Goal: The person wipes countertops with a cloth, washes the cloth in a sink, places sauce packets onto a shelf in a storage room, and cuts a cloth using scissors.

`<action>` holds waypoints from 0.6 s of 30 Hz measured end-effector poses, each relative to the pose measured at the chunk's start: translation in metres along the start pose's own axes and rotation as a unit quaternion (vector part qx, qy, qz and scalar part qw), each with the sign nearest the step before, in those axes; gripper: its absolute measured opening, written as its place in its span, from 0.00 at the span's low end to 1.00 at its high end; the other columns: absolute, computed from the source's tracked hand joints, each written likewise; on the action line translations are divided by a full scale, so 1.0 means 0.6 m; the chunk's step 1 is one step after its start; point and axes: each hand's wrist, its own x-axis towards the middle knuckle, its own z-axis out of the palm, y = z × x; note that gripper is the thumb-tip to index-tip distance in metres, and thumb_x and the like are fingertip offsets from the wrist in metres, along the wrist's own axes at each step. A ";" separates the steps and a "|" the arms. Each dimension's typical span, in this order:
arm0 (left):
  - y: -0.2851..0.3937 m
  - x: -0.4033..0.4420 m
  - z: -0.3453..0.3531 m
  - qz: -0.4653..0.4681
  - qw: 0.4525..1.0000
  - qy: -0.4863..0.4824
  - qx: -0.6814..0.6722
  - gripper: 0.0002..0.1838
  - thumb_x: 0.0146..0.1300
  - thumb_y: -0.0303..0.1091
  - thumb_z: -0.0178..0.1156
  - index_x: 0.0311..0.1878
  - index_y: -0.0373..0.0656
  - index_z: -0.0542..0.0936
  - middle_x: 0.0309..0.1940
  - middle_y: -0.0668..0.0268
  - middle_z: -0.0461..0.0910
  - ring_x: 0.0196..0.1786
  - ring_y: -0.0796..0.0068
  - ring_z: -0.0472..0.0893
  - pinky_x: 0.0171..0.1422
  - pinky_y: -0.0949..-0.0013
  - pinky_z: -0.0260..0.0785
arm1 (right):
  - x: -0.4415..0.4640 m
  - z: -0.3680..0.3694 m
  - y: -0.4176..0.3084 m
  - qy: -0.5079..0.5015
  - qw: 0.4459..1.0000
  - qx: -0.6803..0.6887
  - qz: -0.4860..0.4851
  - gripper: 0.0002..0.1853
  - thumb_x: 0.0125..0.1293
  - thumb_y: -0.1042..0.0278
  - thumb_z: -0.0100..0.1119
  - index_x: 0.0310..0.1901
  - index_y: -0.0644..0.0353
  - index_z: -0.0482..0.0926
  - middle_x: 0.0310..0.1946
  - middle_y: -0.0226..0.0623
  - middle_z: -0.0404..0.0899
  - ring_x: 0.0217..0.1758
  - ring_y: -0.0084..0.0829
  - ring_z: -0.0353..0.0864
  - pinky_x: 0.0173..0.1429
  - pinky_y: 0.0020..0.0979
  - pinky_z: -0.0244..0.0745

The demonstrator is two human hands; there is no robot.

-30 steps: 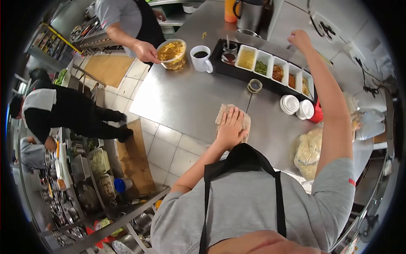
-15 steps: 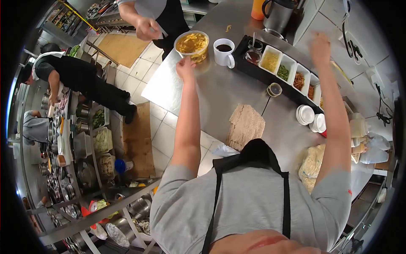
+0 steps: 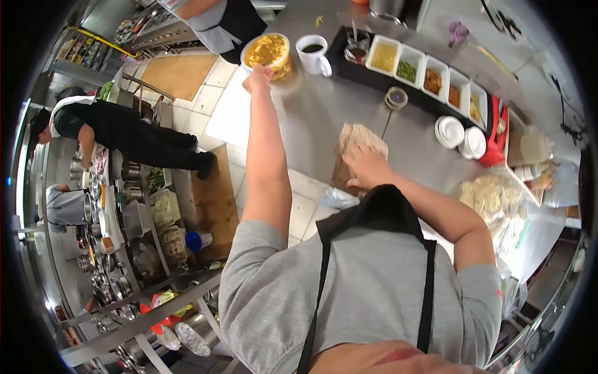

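Observation:
My left hand (image 3: 258, 80) is at the near side of a round clear tub (image 3: 281, 70) of yellow, chunky food (image 3: 266, 50), its fingers closed against the rim. The tub stands at the counter's left edge beside a white mug (image 3: 309, 57) of dark liquid. My right hand (image 3: 369, 165) is on a beige cloth (image 3: 364, 133) near the counter's front edge, fingers bent over it and thumb toward me. Part of the cloth is hidden under the hand.
A black rack (image 3: 403, 87) holds white containers of toppings. A small cup (image 3: 396, 98), stacked white dishes (image 3: 448, 132), a red object (image 3: 496, 134) and bagged noodles (image 3: 492, 196) are on the steel counter. A person (image 3: 215, 28) stands beyond the tub; a co-worker (image 3: 118, 134) works at left.
My right hand has come down from above the rack's far side onto the cloth. My left hand stays at the tub. The person opposite has drawn their hand away from near the tub.

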 end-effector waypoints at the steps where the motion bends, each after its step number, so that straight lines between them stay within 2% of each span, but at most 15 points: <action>1: -0.007 0.004 -0.008 0.007 1.000 -0.014 0.003 0.10 0.49 0.24 0.58 0.28 0.25 0.69 0.25 0.51 0.74 0.26 0.63 0.79 0.33 0.64 0.78 | -0.014 0.011 -0.003 0.027 0.999 -0.017 0.013 0.28 0.41 0.56 0.68 0.46 0.57 0.73 0.48 0.37 0.69 0.53 0.38 0.66 0.55 0.39 0.64; 2: -0.009 -0.002 -0.020 0.002 1.000 -0.024 0.014 0.10 0.49 0.24 0.57 0.27 0.25 0.69 0.25 0.51 0.74 0.26 0.62 0.79 0.33 0.64 0.78 | -0.026 0.021 -0.001 0.057 0.998 0.002 0.017 0.30 0.42 0.59 0.67 0.50 0.56 0.71 0.50 0.36 0.68 0.54 0.36 0.65 0.58 0.43 0.59; 3: -0.008 -0.005 -0.026 -0.001 0.999 -0.035 0.021 0.10 0.49 0.24 0.57 0.27 0.24 0.68 0.25 0.51 0.74 0.27 0.61 0.79 0.34 0.63 0.79 | -0.035 0.033 0.004 0.052 0.998 0.008 0.025 0.30 0.42 0.59 0.67 0.50 0.56 0.71 0.50 0.36 0.68 0.54 0.36 0.65 0.58 0.43 0.59; 5: -0.005 -0.029 -0.047 0.003 0.998 -0.049 0.041 0.11 0.49 0.23 0.57 0.27 0.23 0.67 0.26 0.51 0.74 0.28 0.60 0.79 0.35 0.64 0.80 | -0.055 0.062 0.013 0.188 0.982 -0.005 0.007 0.26 0.47 0.65 0.62 0.51 0.55 0.71 0.49 0.34 0.69 0.54 0.34 0.65 0.60 0.46 0.56; 6: -0.004 -0.041 -0.057 0.001 0.997 -0.054 0.050 0.11 0.49 0.23 0.57 0.28 0.23 0.68 0.27 0.51 0.74 0.29 0.60 0.79 0.36 0.65 0.80 | -0.064 0.073 0.016 0.198 0.980 -0.028 0.019 0.21 0.51 0.72 0.55 0.50 0.54 0.72 0.49 0.32 0.69 0.54 0.34 0.65 0.60 0.43 0.59; 9: 0.008 -0.104 -0.088 -0.014 0.995 -0.082 0.061 0.11 0.49 0.23 0.57 0.29 0.23 0.68 0.29 0.51 0.73 0.30 0.60 0.79 0.37 0.65 0.80 | -0.085 0.055 0.024 0.150 0.986 0.055 0.048 0.19 0.52 0.75 0.50 0.48 0.54 0.73 0.47 0.31 0.71 0.52 0.35 0.66 0.57 0.38 0.62; 12: 0.004 -0.147 -0.121 -0.022 0.991 -0.092 0.092 0.11 0.50 0.23 0.57 0.29 0.23 0.68 0.29 0.52 0.73 0.30 0.60 0.79 0.37 0.65 0.80 | -0.113 0.010 0.040 0.189 0.979 0.037 0.072 0.17 0.50 0.77 0.51 0.44 0.56 0.75 0.44 0.31 0.72 0.50 0.35 0.67 0.54 0.34 0.65; 15: 0.003 -0.203 -0.146 -0.036 0.988 -0.100 0.112 0.11 0.50 0.24 0.57 0.29 0.23 0.68 0.28 0.53 0.73 0.30 0.61 0.79 0.38 0.65 0.80 | -0.138 -0.042 0.062 0.241 0.961 0.058 0.125 0.20 0.46 0.81 0.52 0.44 0.56 0.76 0.45 0.34 0.72 0.50 0.39 0.67 0.56 0.35 0.64; 16: -0.003 -0.216 -0.154 -0.040 0.988 -0.097 0.111 0.12 0.49 0.24 0.58 0.30 0.23 0.68 0.28 0.53 0.73 0.30 0.62 0.79 0.38 0.65 0.80 | -0.146 -0.049 0.074 0.193 0.967 0.064 0.153 0.22 0.45 0.81 0.54 0.46 0.55 0.75 0.47 0.35 0.72 0.52 0.39 0.66 0.57 0.36 0.63; 17: -0.005 -0.231 -0.156 -0.042 0.987 -0.105 0.111 0.12 0.49 0.24 0.58 0.30 0.23 0.68 0.28 0.53 0.73 0.30 0.62 0.79 0.38 0.65 0.80 | -0.159 -0.060 0.075 0.197 0.965 0.061 0.160 0.22 0.45 0.81 0.54 0.46 0.55 0.75 0.47 0.35 0.72 0.52 0.39 0.66 0.57 0.36 0.63; 18: -0.009 -0.248 -0.159 -0.045 0.985 -0.107 0.126 0.12 0.49 0.24 0.58 0.31 0.23 0.69 0.29 0.52 0.73 0.30 0.62 0.79 0.38 0.65 0.80 | -0.174 -0.072 0.073 0.147 0.973 0.023 0.175 0.23 0.46 0.78 0.57 0.49 0.53 0.75 0.52 0.36 0.68 0.58 0.40 0.62 0.61 0.41 0.59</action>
